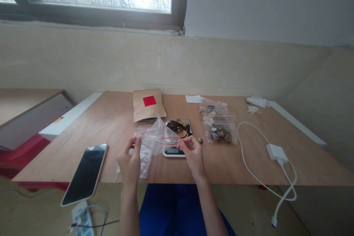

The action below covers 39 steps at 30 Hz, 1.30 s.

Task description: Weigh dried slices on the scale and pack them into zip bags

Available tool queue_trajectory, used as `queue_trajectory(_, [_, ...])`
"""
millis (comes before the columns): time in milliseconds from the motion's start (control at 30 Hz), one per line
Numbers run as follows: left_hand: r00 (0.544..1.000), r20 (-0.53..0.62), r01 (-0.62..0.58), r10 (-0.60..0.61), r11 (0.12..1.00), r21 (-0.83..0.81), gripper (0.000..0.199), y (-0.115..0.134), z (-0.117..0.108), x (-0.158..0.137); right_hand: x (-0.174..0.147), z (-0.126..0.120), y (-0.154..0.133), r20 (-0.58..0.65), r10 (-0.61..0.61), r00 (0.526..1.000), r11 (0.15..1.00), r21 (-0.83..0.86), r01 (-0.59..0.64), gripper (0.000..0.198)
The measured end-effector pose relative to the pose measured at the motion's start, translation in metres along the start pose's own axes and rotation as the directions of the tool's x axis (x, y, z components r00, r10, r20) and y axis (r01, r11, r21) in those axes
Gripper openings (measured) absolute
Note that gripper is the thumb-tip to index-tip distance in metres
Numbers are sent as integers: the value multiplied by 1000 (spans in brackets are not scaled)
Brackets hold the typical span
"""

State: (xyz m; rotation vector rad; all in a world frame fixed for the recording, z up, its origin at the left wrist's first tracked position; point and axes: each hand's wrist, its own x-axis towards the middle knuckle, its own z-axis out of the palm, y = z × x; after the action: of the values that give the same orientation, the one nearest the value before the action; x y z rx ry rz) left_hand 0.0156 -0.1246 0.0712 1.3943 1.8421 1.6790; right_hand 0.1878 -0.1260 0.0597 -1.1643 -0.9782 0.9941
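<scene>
Between my two hands a clear zip-lock bag (157,138) with red lines along its seal is held up above the table. My left hand (130,156) pinches one edge of it, and my right hand (193,152) pinches the sealed end at the other side. Behind and partly under the bag stands a kitchen scale (172,153) with a small display. Dark and pale dried slices (181,127), which look like dried mushrooms, are heaped on the scale. More clear plastic bags (145,162) lie flat beneath my left hand.
Several filled zip-lock bags (219,132) lie to the right of the scale. A brown paper pouch (149,105) with a red label is behind. A phone or tablet (86,173) overhangs the front left edge. A white charger (276,152) with its cable lies on the right.
</scene>
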Motion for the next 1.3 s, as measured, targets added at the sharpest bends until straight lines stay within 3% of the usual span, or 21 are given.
queue_trajectory(100, [993,112,47,-41,998,-46,36,6,6,-2,3,-9,-2,14,-66,998,996,-65,67,26])
queue_trajectory(267, [995,69,74,-71,996,-44,38,7,11,-10,12,-30,6,-73,-175,982,960,-236,153,29])
queue_trajectory(433, [991,94,99,-96,995,-29,38,-3,15,-13,20,-48,29,-2,-275,961,831,-503,237,30])
queue_trajectory(633, [966,222,145,-134,989,-36,42,-7,21,-16,22,-44,44,50,-347,937,726,-618,302,35])
queue_trajectory(933, [962,216,190,-165,977,-97,41,-6,24,-20,22,-39,48,-4,-384,923,720,-628,297,27])
queue_trajectory(1133, [959,243,162,-147,986,-46,39,-9,26,-23,9,-22,12,-83,-386,919,806,-515,292,25])
queue_trajectory(1200, [953,266,158,-146,987,-24,40,-9,27,-24,0,-9,-2,-51,-400,915,813,-480,329,23])
queue_trajectory(1300, [944,295,165,-144,985,-46,41,-10,30,-26,-11,8,-14,132,-421,897,783,-447,433,21])
